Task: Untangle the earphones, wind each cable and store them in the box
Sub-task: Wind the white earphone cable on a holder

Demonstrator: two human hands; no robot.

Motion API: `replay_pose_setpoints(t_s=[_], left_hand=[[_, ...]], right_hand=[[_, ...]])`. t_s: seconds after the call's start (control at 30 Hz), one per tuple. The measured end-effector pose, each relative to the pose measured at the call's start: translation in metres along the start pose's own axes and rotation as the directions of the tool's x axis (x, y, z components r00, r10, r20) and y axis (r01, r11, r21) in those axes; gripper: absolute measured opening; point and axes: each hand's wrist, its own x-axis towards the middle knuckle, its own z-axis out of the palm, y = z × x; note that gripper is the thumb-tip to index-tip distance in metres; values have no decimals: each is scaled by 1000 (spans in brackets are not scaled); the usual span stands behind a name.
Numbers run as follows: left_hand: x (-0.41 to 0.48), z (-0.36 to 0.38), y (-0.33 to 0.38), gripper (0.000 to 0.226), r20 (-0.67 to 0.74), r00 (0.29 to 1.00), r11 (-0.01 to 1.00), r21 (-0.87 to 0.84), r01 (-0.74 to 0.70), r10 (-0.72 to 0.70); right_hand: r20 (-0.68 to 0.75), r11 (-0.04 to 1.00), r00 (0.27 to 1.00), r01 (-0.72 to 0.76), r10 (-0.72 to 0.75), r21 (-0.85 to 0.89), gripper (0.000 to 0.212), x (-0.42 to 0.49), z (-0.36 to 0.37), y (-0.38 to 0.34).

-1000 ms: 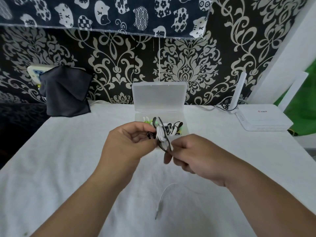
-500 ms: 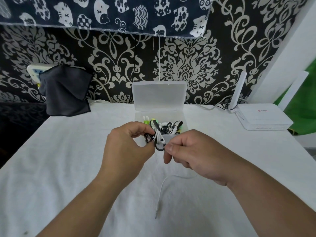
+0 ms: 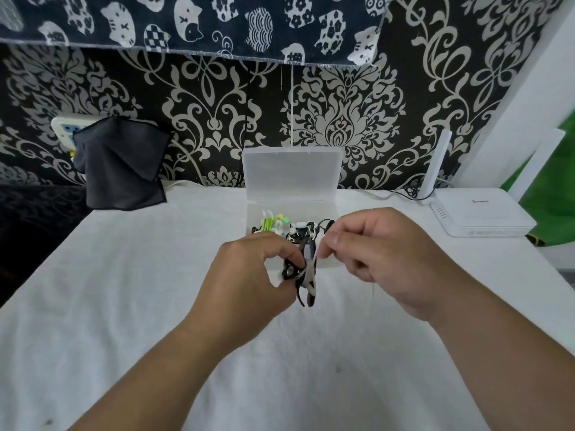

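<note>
My left hand grips a small wound bundle of black earphone cable with white cable wrapped round its middle. My right hand pinches the white cable just right of the bundle, and a thin strand hangs down below that hand. Both hands hover over the white cloth, right in front of the clear plastic box. The box stands open with its lid up, and it holds several wound earphones, green, white and black.
A white router with an upright antenna sits at the back right. A dark cloth hangs over a socket at the back left. The white tablecloth covers the table; its left edge drops off to a dark area.
My right hand rose and moved right, pulling the white cable up. The loose white end that lay on the cloth below is gone from there. The bundle now hangs lower in my left hand.
</note>
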Motion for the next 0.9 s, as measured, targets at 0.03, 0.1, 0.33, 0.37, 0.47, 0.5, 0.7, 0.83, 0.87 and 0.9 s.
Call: replay_pose_setpoints(t_s=[0.03,0.1,0.33,0.37,0.47,0.5,0.7,0.83,0.87,0.9], left_hand=[[0,0,1,35,20,1000,1000,-10,-4,4],[-1,1,2,35,50,999,999,-44,2,0],[0,3,3,27,153,985,904,-405,137,-81],[0,4,3,25,146,986,877,-459,141,-82],[1,6,2,23,104,988,762,-629,155,-115],[2,6,1,24,89,987,722,-672,161,-137],[7,4,-8,29,-69,948,779,-589,213,-312],[8,0,-12,32,-136,937,876,-419,239,-321],[8,0,-12,32,-142,937,887,-394,241,-318],[7,1,-12,33,-147,939,901,-363,240,-310]], right_hand=[[-30,999,999,9,-10,-38,28,0,-1,0],[-107,989,993,31,-47,-147,28,1,-2,2],[-233,990,972,-40,7,-138,26,7,-4,14],[-220,990,975,-67,39,-123,27,8,-3,16],[-114,978,984,-152,137,-141,35,9,5,21],[-50,973,985,-173,167,-151,38,8,9,22],[208,953,946,-198,247,-232,41,1,25,18],[235,946,945,-156,227,-285,33,-2,20,11],[246,947,944,-147,221,-285,31,-3,20,10],[256,949,942,-140,215,-282,29,-4,20,9]])
